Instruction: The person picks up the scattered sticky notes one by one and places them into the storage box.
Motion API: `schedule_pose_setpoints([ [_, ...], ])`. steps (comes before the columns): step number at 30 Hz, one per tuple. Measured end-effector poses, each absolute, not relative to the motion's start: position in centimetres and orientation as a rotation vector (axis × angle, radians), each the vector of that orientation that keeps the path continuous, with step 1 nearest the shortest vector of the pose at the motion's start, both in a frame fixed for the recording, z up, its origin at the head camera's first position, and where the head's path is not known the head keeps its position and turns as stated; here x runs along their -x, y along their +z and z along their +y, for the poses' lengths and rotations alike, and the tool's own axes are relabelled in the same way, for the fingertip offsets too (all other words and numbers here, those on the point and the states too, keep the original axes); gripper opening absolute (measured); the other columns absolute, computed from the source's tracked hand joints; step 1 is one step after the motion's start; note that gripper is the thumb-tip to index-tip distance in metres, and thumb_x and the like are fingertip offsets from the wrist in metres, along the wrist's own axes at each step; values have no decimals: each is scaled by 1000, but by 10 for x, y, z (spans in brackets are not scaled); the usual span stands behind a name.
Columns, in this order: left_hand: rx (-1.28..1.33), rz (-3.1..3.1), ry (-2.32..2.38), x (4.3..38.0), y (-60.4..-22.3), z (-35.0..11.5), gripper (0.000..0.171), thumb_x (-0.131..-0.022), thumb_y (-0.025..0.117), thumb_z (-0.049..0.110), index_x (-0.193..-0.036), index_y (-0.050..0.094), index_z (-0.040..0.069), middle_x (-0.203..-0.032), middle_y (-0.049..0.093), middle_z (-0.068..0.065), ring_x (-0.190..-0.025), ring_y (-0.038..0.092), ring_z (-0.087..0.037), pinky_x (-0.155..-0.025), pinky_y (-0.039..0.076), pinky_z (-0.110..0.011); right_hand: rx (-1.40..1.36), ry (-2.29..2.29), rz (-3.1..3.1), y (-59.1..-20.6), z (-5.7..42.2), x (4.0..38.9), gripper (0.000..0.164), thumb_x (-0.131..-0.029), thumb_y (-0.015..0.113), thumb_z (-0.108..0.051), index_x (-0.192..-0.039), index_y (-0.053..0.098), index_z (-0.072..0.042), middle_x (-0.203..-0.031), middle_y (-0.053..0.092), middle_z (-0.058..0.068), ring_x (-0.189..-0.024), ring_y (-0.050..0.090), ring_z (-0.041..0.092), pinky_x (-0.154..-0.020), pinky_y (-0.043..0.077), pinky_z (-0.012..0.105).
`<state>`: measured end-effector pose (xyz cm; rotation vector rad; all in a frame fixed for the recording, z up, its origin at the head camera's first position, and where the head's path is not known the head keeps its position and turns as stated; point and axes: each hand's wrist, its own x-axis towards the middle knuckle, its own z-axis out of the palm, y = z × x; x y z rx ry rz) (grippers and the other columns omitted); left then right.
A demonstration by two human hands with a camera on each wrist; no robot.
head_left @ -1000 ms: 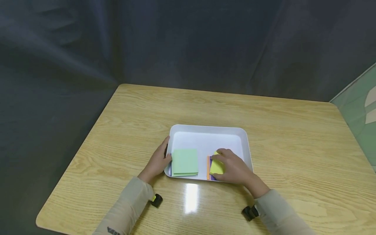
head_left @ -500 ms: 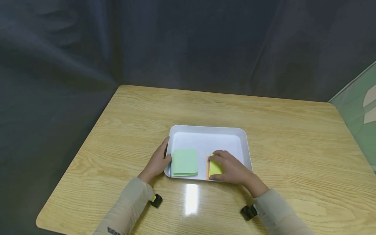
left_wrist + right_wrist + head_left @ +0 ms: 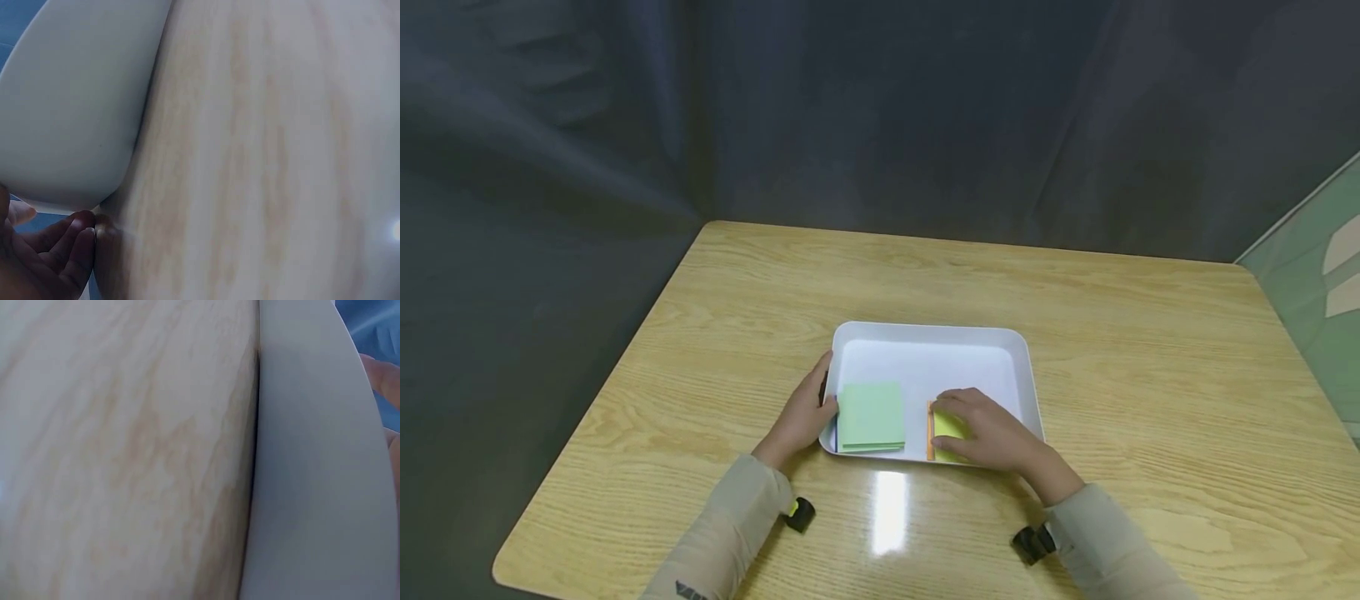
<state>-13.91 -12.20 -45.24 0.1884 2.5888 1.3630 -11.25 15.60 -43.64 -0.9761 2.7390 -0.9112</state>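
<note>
A white rectangular tray lies on the wooden table. My left hand grips its left edge, thumb at the rim and fingers outside; in the left wrist view the fingertips meet the tray's underside corner. Inside, at the near left, sits a light green sticky-note pad with a dark edge beside it. My right hand rests over a yellow sticky-note pad at the near right, thumb and fingertips on top of it. An orange strip shows along that pad's left side. The pad's right part is hidden by the hand.
The wooden table extends around the tray on all sides. Dark sheeting hangs behind and to the left. A green panel stands at the right. Black wrist devices sit beneath both sleeves.
The yellow pad has shifted left and now covers the purple that showed beside the orange strip. My right thumb has slid from the pad's near edge onto its top. The left hand stays put.
</note>
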Motion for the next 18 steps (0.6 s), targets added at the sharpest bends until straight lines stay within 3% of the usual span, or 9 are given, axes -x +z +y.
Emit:
schedule_pose_setpoints([
  [11,-281,2636,1269,142,-449,-127,65,-82,44,5,-139,12,8,-141,26,-20,-126,22,-27,-104,21,-46,875,-880,2768,-434,159,111,47,-83,56,-31,-117,48,1,-115,54,19,-109,42,35,-93,36,53],
  [18,-318,2699,1051,141,-437,-131,64,-84,48,17,-138,16,6,-138,28,-23,-124,23,-36,-102,20,-54,824,-828,2818,-417,173,111,44,-83,56,-28,-115,49,2,-114,55,20,-108,43,36,-91,37,54],
])
